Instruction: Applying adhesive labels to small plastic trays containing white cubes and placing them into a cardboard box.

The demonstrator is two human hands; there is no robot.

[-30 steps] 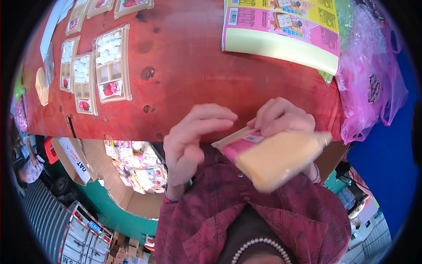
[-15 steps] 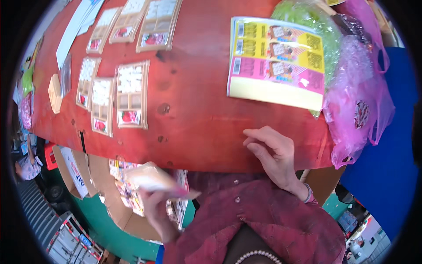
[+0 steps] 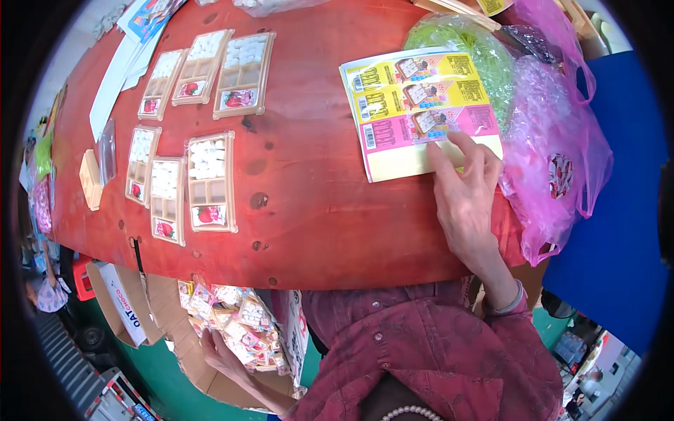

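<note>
My right hand (image 3: pixel 466 189) reaches over the lower edge of a stack of printed label sheets (image 3: pixel 390 133), yellow and pink with a pale bottom strip. Its fingers are stretched out, with the fingertips touching the top sheet. Below the table edge on the left, my left hand (image 3: pixel 226 361) is inside a cardboard box (image 3: pixel 160 302), beside a heap of small filled packs (image 3: pixel 246 326). Its fingers look extended, with nothing seen in them. On the table stand several compartment trays (image 3: pixel 210 181) holding white pieces and a red-printed sachet each.
A clear bag of green shreds (image 3: pixel 484 70) and a pink plastic bag (image 3: pixel 554 147) lie right of the sheets. White papers (image 3: pixel 116 88), a stack of beige trays (image 3: pixel 90 179) and a blue surface (image 3: pixel 625 189) flank the red table (image 3: pixel 316 210).
The pack in my left hand has been let go, and that hand is now lower, in the box. My right hand has moved up onto the sheets. The view has shifted.
</note>
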